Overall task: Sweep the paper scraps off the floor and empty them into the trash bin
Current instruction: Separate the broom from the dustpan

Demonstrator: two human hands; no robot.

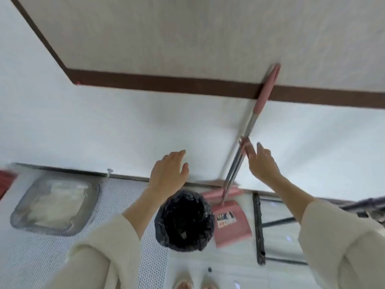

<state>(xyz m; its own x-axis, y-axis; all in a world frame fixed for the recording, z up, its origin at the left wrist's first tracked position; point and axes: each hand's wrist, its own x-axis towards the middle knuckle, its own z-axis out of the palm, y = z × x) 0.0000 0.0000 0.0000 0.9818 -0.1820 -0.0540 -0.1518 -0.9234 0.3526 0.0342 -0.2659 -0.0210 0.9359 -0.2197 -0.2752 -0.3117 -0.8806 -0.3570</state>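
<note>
1. Reaching forward with fingers straight and relaxed, the left hand holds nothing and hangs above the trash bin.
2. Right hand: fingers extended beside the two metal handles; the fingertips lie at the shafts, though whether they grasp or only touch cannot be told through the blur.
3. Broom: pink grip, steel shaft, leaning upright against the wall, its top crossing the brown trim band.
4. Dustpan: pink, flat on the floor just right of the bin, its near edge toward the person; it bears a printed label, too blurred to read.
5. Trash bin: round, lined with a black bag, standing close to the wall base.
6. Margins: a grey tray of pale material to the left on a dotted mat; a dark metal frame lies to the right, leaving a narrow strip of floor between it and the dustpan.
7. Paper scraps: none can be made out.
</note>
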